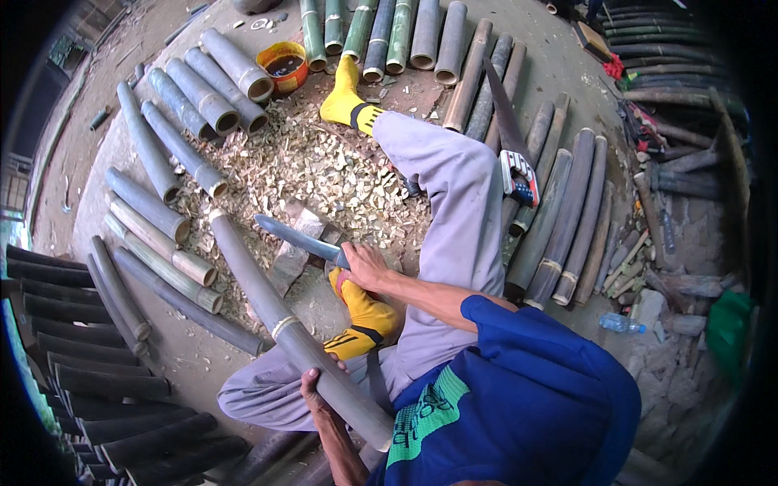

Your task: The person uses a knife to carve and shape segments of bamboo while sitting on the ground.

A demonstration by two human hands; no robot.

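Note:
A long grey-brown bamboo pole [258, 279] slants across my lap, its far end over the wood chips and its near end against my shirt. My left hand [314, 390] is wrapped around it near the lower end. In my right hand [366, 267] is the handle of a large knife [296, 236] with a broad blade. The blade points left, above a rough block [290, 266] and apart from the pole. My right hand is just above my bent foot in a yellow sock [362, 314]; the other yellow-socked foot [344, 97] stretches ahead.
Bamboo chips [324, 182] litter the ground. Cut bamboo lengths [194, 97] fan out around me. An orange-yellow bowl [284, 66] of dark liquid stands ahead. On the right are a handsaw [519, 174] on bamboo, a plastic bottle [622, 323] and rubble. Dark bamboo [105, 356] is stacked left.

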